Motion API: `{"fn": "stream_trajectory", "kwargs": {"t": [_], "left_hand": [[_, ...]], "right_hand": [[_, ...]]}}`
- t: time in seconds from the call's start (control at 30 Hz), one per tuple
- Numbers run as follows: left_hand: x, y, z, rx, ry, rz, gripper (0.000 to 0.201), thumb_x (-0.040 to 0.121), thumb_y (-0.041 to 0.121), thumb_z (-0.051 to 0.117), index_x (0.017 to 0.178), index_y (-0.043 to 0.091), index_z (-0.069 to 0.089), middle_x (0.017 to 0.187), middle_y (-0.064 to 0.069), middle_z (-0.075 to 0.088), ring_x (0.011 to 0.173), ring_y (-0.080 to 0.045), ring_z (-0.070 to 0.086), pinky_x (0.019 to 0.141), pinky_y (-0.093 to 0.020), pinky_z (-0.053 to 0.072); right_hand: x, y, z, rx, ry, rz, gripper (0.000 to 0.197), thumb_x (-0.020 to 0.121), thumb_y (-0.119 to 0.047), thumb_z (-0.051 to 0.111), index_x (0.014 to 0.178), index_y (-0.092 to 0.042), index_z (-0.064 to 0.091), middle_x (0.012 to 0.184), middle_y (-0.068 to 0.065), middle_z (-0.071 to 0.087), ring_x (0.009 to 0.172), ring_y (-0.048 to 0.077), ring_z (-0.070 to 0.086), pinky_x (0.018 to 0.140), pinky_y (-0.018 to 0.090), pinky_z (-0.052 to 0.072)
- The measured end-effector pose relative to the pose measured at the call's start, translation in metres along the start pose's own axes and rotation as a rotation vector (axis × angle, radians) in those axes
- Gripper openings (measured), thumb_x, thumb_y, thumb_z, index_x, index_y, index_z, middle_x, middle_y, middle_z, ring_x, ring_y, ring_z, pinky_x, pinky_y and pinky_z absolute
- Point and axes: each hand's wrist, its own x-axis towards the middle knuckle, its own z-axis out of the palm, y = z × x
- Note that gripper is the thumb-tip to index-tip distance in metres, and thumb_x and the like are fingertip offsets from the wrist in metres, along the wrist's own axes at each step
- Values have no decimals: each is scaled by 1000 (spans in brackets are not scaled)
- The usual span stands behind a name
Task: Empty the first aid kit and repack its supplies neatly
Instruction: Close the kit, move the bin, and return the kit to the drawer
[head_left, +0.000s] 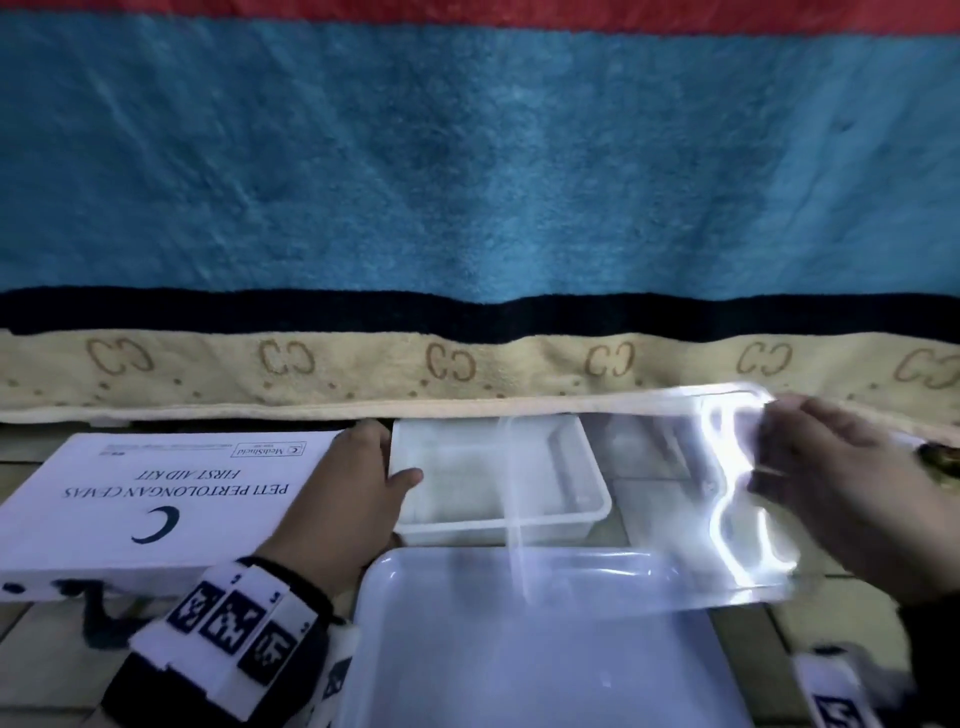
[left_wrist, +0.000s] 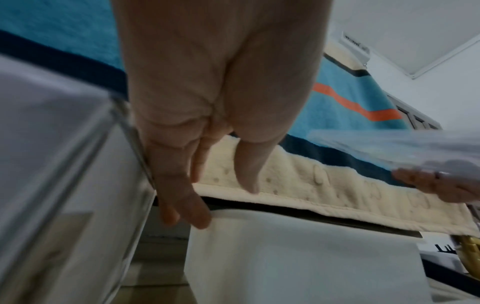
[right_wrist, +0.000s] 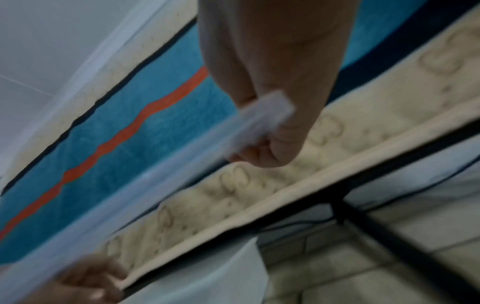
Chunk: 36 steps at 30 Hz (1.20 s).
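A white first aid kit box (head_left: 156, 499) lies closed at the left, its print upside down. My left hand (head_left: 358, 483) sits between the box and a small white plastic tub (head_left: 467, 532), fingers straight, thumb on the tub's left rim. In the left wrist view the fingers (left_wrist: 187, 205) touch the tub's corner (left_wrist: 298, 257) beside the kit box (left_wrist: 64, 164). My right hand (head_left: 831, 483) grips the right edge of a clear plastic lid (head_left: 649, 493) and holds it tilted above the tub. The right wrist view shows the right hand (right_wrist: 272, 133) curled round the lid's edge (right_wrist: 155, 181). The tub looks empty.
A larger pale tray (head_left: 519, 649) lies nearest me on the tiled floor. A blue, black and cream blanket (head_left: 467, 182) hangs behind everything. A gold-coloured object (head_left: 940, 462) shows at the far right. Dark frame bars (right_wrist: 389, 236) run under the blanket's edge.
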Motion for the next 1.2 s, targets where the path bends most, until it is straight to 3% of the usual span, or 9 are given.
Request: {"fn": "stream_trajectory", "kwargs": {"t": [0.17,0.37,0.47,0.57,0.63,0.8,1.0,1.1,1.2], "left_hand": [[18,-3,6,167,-245,-37,37,82,13,64,117,8,50,109,-9,63,97,-22,61,81,-35,51],[22,-2,1,100,-288,-32,36,90,11,55,126,7,51,113,-10,64,105,-23,59,86,-29,45],[24,-3,1,-4,-210,-67,24,95,19,48,113,7,58,110,-11,64,102,-26,60,89,-36,50],[25,-2,1,-95,-206,-142,33,87,29,63,113,12,54,106,-5,63,97,-21,62,87,-36,51],[27,-2,2,-134,-234,-177,43,82,26,70,117,11,52,105,-4,63,98,-22,63,89,-37,52],[28,0,2,-285,-268,-216,27,78,12,73,101,10,58,88,-5,66,86,-26,69,83,-44,57],[24,8,0,-221,-232,-148,25,72,17,80,84,19,58,78,1,64,79,-22,67,82,-41,56],[27,11,-1,-252,-230,-176,25,73,12,77,85,17,56,77,-1,62,74,-23,66,81,-42,57],[26,11,0,-235,-286,-199,35,74,7,75,104,11,56,81,-3,58,85,-28,67,81,-46,57]], "right_hand": [[30,39,51,-34,-61,337,21,94,3,44,77,-6,52,61,9,53,42,11,52,39,17,41],[57,62,81,-227,47,372,35,80,12,50,53,-8,42,53,8,37,39,12,32,39,16,24],[65,67,86,-161,114,417,35,81,6,58,51,-7,46,45,4,48,37,14,44,41,16,32],[72,69,91,-136,155,450,8,73,-2,68,74,3,62,74,20,58,70,29,57,62,33,42],[73,68,89,-74,125,487,15,69,2,68,82,4,62,80,21,55,73,30,54,66,37,41],[68,67,81,1,103,504,17,87,5,55,71,2,60,67,15,59,47,21,57,46,26,51],[68,71,88,-111,150,500,22,90,-5,53,101,13,61,92,24,61,90,39,62,83,50,50],[70,65,88,-159,141,523,16,88,-2,56,92,12,61,97,28,62,96,43,62,89,54,47],[73,61,88,-243,140,518,14,87,-2,60,74,5,58,87,23,60,84,35,60,77,43,48]]}}
